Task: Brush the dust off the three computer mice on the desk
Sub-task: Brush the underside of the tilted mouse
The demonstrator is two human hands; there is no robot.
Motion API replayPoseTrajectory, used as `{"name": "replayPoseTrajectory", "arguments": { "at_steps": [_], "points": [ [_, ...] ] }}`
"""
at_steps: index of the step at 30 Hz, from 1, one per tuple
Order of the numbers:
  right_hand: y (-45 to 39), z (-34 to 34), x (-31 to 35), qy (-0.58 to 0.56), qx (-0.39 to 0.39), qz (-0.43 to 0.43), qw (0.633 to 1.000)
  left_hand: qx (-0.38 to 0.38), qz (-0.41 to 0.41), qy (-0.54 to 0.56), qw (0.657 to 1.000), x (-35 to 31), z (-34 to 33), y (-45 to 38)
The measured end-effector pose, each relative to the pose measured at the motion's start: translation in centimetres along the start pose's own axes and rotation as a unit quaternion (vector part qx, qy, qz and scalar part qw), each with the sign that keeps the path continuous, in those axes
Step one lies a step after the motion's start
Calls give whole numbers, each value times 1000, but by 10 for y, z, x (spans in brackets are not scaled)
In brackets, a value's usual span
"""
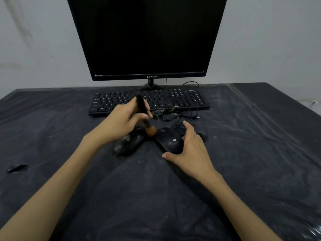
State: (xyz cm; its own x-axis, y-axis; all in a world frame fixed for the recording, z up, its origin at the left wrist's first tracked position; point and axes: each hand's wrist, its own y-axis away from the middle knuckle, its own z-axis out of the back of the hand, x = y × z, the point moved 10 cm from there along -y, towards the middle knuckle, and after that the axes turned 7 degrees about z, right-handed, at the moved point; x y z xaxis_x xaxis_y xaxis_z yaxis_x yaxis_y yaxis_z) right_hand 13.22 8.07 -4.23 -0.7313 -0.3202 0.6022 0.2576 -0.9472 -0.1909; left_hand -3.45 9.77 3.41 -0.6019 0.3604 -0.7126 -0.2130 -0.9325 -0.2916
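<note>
Right now my three mice sit clustered mid-desk, just at six o'clock of the keyboard (149, 103). The middle mouse (171, 140) has a small pale mark on its back; the left mouse (129, 143) lies at its nine o'clock, angled, and the right mouse (201, 133) at its three o'clock, mostly hidden by my hand. My brush (145, 117) tilts down, its orange bristle tip touching near the gap between left and middle mice. My left hand (121, 122) curls its fingers round the black handle. My right hand (187, 148) spreads, fingers fairly straight, steadying the middle mouse from its right side, thumb resting on the desk (260, 153) at six o'clock of it.

I judge these mice light, hard and smooth-shelled, so they would skid on the plastic sheet under a sweep; best held at the flanks, leaving the top free. Their cables (175, 114) tangle at twelve o'clock and may drag. The monitor (147, 35) stands beyond.
</note>
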Motion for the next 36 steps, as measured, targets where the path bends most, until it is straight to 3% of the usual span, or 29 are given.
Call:
{"name": "replayPoseTrajectory", "arguments": {
  "at_steps": [6,8,11,13,15,19,21,24,28,33,36],
  "points": [
    [-1,10,-6,-20,-31,-23,999,72,0,215,974,-12,-10,6],
    [-1,10,-6,-15,-32,-25,999,72,-5,167,983,-15,-17,7],
    [0,10,-5,0,-28,-25,999,-1,-13,12,1000,-12,-6,3],
    [0,11,-7,0,-30,-30,999,-38,-13,-34,999,-7,8,2],
    [-1,12,-8,-4,-32,-37,999,-34,-4,16,999,-3,15,3],
    [0,12,-8,-1,-33,-40,999,56,-2,154,986,-12,-5,8],
    [0,12,-8,-4,-35,-38,999,67,2,113,991,-11,-12,7],
    [0,12,-8,-3,-37,-38,999,-24,-9,-19,999,-5,10,1],
    [1,10,-5,-6,-37,-30,999,-86,7,39,996,4,31,1],
    [2,4,1,29,-34,-7,999,-53,17,150,987,0,14,2],
    [2,2,0,26,-31,-8,999,7,17,123,992,-6,-11,3]
  ]
}}
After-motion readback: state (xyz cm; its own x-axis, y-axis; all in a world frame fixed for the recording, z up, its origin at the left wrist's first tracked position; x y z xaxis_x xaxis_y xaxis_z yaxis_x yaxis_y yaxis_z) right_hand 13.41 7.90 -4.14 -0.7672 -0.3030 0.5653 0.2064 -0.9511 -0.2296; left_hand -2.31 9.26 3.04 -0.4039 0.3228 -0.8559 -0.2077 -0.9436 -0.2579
